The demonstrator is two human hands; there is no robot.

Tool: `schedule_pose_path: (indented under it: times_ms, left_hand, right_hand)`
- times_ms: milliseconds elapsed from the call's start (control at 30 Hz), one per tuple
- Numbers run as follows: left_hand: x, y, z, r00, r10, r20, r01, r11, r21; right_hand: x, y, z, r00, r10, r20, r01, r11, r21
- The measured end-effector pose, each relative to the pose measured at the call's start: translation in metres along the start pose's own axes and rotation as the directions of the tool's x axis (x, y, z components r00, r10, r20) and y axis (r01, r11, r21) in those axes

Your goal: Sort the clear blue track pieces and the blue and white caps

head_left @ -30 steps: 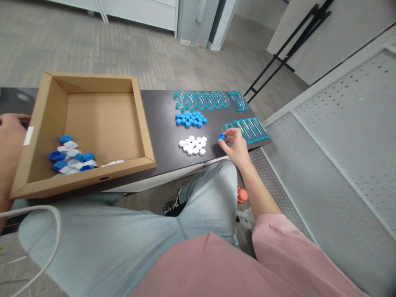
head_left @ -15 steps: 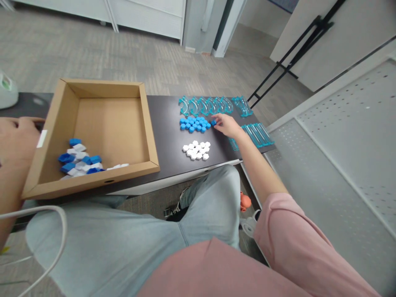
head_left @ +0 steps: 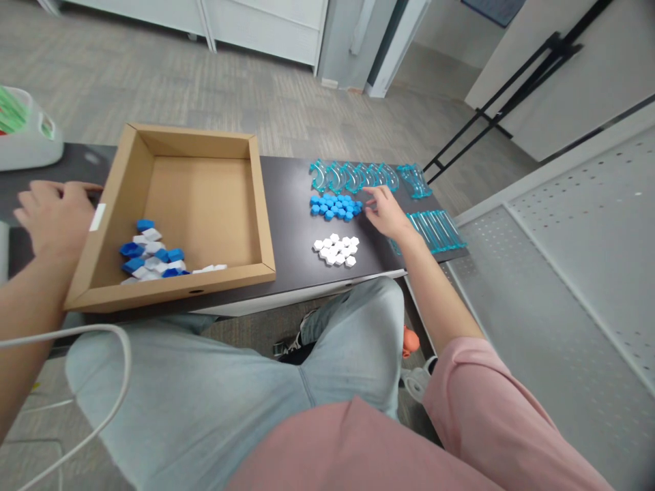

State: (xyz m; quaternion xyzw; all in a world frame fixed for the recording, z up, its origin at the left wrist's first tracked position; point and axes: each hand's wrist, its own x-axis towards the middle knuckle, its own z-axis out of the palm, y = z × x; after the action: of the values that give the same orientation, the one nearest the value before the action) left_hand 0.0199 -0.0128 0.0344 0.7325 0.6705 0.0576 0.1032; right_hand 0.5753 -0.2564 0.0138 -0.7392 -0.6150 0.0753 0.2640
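Observation:
At the right end of the blue hexagonal pieces (head_left: 335,206), which lie in a tight cluster on the dark tabletop, is my right hand (head_left: 386,215). Its thumb and fingers are apart, with nothing seen between them. Nearer to me sits a group of white hexagonal pieces (head_left: 336,250). My left hand (head_left: 57,217) rests beside the left wall of a shallow cardboard box (head_left: 263,211), fingers spread and one stretched toward the box. Inside the box, blue and white pieces (head_left: 153,254) are heaped in the near left corner.
Clear teal curved parts (head_left: 353,177) stand in a row along the far edge, with more teal parts (head_left: 414,181) beside them. Straight teal tubes (head_left: 434,230) lie at the right end. A white container (head_left: 31,136) is at far left. A white cable (head_left: 125,368) loops in front.
My right hand has let go of a blue piece, which now sits against the blue cluster. The view has shifted, showing more of my left hand and the white container.

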Motion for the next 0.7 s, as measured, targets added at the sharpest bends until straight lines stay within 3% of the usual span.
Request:
schedule_pose_path:
  times_ms: [67, 167, 300, 400, 467, 600, 700]
  left_hand:
    - [0.003, -0.005, 0.004, 0.992, -0.075, -0.104, 0.067, 0.995, -0.079]
    - [0.0, -0.007, 0.002, 0.992, -0.075, -0.103, 0.064, 0.992, -0.105]
    - [-0.006, -0.003, -0.002, 0.998, -0.025, -0.054, 0.019, 0.994, -0.104]
    - [-0.004, -0.003, 0.001, 0.995, -0.043, -0.092, 0.036, 0.997, -0.071]
    - [-0.001, -0.003, 0.005, 0.989, -0.052, -0.137, 0.045, 0.998, -0.053]
    - [0.003, -0.007, 0.011, 0.987, -0.039, -0.158, 0.032, 0.998, -0.046]
    - [0.006, -0.01, 0.014, 0.984, -0.032, -0.175, 0.024, 0.999, -0.049]
  right_hand:
    - [-0.001, -0.021, -0.001, 0.996, -0.079, -0.04, 0.08, 0.997, 0.008]
    - [-0.002, -0.079, 0.003, 0.96, -0.273, -0.064, 0.278, 0.957, 0.088]
    - [0.001, -0.19, 0.023, 0.82, -0.57, 0.058, 0.546, 0.808, 0.22]
    - [0.023, -0.265, 0.06, 0.688, -0.696, 0.204, 0.661, 0.718, 0.219]
    - [0.05, -0.301, 0.096, 0.613, -0.724, 0.316, 0.706, 0.682, 0.192]
    - [0.105, -0.338, 0.168, 0.59, -0.678, 0.439, 0.688, 0.706, 0.167]
    - [0.123, -0.345, 0.203, 0.527, -0.695, 0.489, 0.679, 0.69, 0.249]
